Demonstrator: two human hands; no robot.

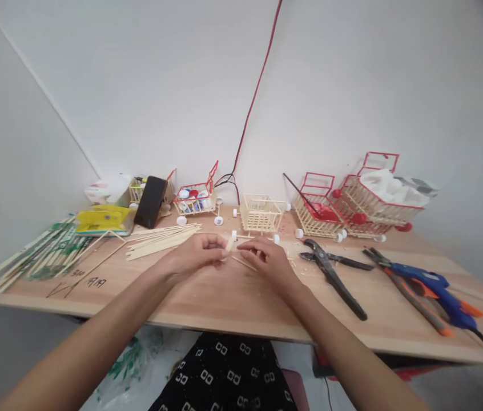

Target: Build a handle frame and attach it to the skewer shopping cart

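Near the table's middle, my left hand (205, 251) is closed, thumb and fingertips pinching a short pale wooden stick piece (229, 244). Just to its right is my right hand (267, 260), its fingers curled together; what they hold, if anything, is hidden. A thin wooden stick (244, 263) shows below the right fingertips, and I cannot tell whether it is held or lies on the table. Behind both hands stands an unpainted miniature stick cart (262, 214) with white wheels. A bundle of bare sticks (162, 240) lies left of my left hand.
Red-trimmed small carts (196, 198) line the wall, with another (316, 214) holding red bits. A phone (151, 201) leans at left beside a yellow packet (103, 220) and wrapped sticks (61, 248). Cutters (331, 274), pliers (413, 297) and a blue glue gun (434, 288) lie right.
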